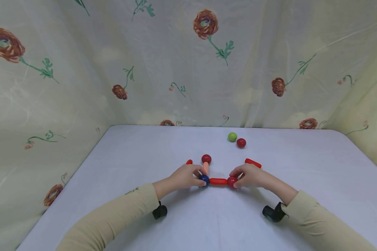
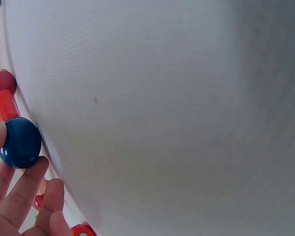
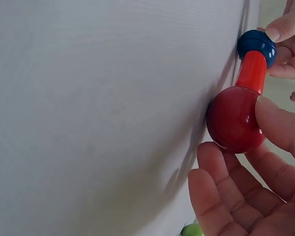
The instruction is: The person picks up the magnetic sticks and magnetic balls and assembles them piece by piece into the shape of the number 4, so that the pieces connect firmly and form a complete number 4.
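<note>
My left hand (image 1: 187, 176) pinches a blue ball (image 1: 204, 180) between thumb and fingers. A red rod (image 1: 218, 181) runs from it to a red ball (image 1: 232, 182), which my right hand (image 1: 247, 175) grips from the right. In the right wrist view the rod (image 3: 252, 73) touches both the blue ball (image 3: 257, 47) and the red ball (image 3: 236, 119). Behind the blue ball a peach rod (image 1: 205, 168) reaches back to another red ball (image 1: 206, 159). Fingers partly cover the peach rod's near end.
Toward the back of the white table (image 1: 157, 146) lie a green ball (image 1: 232, 137) and a loose red ball (image 1: 241, 143). One red rod (image 1: 253, 162) lies behind my right hand; another red piece (image 1: 189, 161) shows partly behind my left. A flowered curtain (image 1: 163, 52) hangs around the table.
</note>
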The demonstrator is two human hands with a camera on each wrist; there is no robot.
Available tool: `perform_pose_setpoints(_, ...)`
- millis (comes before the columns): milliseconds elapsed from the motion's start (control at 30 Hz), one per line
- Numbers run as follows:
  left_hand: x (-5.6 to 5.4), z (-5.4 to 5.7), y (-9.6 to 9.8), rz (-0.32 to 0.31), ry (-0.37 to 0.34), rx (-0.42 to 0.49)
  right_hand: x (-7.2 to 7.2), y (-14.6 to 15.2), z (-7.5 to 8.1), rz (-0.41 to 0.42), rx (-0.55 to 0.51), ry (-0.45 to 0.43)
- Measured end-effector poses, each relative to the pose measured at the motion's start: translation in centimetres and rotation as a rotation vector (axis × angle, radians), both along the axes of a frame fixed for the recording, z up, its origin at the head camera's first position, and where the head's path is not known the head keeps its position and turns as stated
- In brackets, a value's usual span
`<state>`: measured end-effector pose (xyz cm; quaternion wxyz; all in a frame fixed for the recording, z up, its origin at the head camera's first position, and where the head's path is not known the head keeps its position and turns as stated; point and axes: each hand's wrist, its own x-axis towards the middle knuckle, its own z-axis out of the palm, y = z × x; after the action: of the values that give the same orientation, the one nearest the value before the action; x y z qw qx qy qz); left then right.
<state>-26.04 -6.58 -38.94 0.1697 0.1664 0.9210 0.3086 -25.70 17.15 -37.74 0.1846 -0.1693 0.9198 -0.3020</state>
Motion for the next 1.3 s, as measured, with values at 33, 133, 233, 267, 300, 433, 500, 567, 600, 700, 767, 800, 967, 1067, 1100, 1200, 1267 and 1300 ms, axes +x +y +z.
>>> perform_pose_setpoints(33, 0.0, 0.0, 0.0, 0.001, 0.0, 0.002, 0.0, 0.1, 0.1, 0.001, 0.002, -0.001)
perform_pose_setpoints(133, 0.1, 0.0, 0.0, 0.006, 0.0, 0.004, -0.2, 0.5, 0.9, 0.014, -0.003, 0.003)
perform_pose_setpoints(233, 0.1, 0.0, 0.0, 0.009, -0.002, 0.005, -0.7, 1.4, 1.7, 0.014, -0.011, 0.026)
perform_pose_setpoints(267, 0.1, 0.0, 0.0, 0.01, -0.002, 0.003, -0.9, 1.7, 2.0, 0.013, -0.012, 0.041)
perform_pose_setpoints(300, 0.1, 0.0, 0.0, 0.011, -0.001, 0.002, -1.2, 1.9, 2.2, 0.006, -0.012, 0.055)
perform_pose_setpoints(433, 0.1, 0.1, -0.1, 0.01, 0.003, 0.001, -1.9, 2.9, 3.0, -0.024, 0.001, 0.086)
perform_pose_setpoints(500, 0.1, 0.1, -0.1, 0.008, 0.004, 0.0, -2.1, 3.3, 3.3, -0.035, 0.01, 0.092)
perform_pose_setpoints(567, 0.1, 0.1, -0.1, 0.007, 0.006, -0.002, -2.3, 3.6, 3.5, -0.045, 0.021, 0.099)
perform_pose_setpoints(600, 0.1, 0.1, -0.1, 0.006, 0.007, -0.004, -2.5, 3.7, 3.5, -0.048, 0.025, 0.106)
perform_pose_setpoints(700, 0.0, -0.1, -0.1, 0.005, 0.01, -0.004, -2.9, 4.1, 3.5, -0.064, 0.029, 0.126)
perform_pose_setpoints(767, -0.1, -0.2, -0.1, 0.005, 0.012, -0.004, -3.3, 4.3, 3.4, -0.079, 0.03, 0.137)
perform_pose_setpoints(800, -0.1, -0.2, -0.1, 0.002, 0.015, -0.002, -3.4, 4.3, 3.3, -0.086, 0.031, 0.14)
perform_pose_setpoints(967, -0.2, -0.3, -0.2, 0.001, 0.022, 0.002, -4.3, 4.7, 2.7, -0.119, 0.059, 0.142)
perform_pose_setpoints(1067, -0.2, -0.4, -0.2, -0.004, 0.025, 0.007, -4.9, 5.0, 2.1, -0.142, 0.07, 0.133)
perform_pose_setpoints(1100, -0.2, -0.4, -0.2, -0.005, 0.026, 0.007, -5.0, 5.0, 1.9, -0.149, 0.072, 0.127)
perform_pose_setpoints(1200, -0.2, -0.4, -0.1, -0.008, 0.029, 0.005, -5.4, 5.2, 1.2, -0.175, 0.07, 0.099)
perform_pose_setpoints(1267, -0.2, -0.5, -0.1, -0.003, 0.028, 0.0, -5.6, 5.3, 0.7, -0.189, 0.072, 0.084)
perform_pose_setpoints(1300, -0.2, -0.5, -0.1, -0.002, 0.028, 0.001, -5.7, 5.3, 0.5, -0.196, 0.073, 0.078)
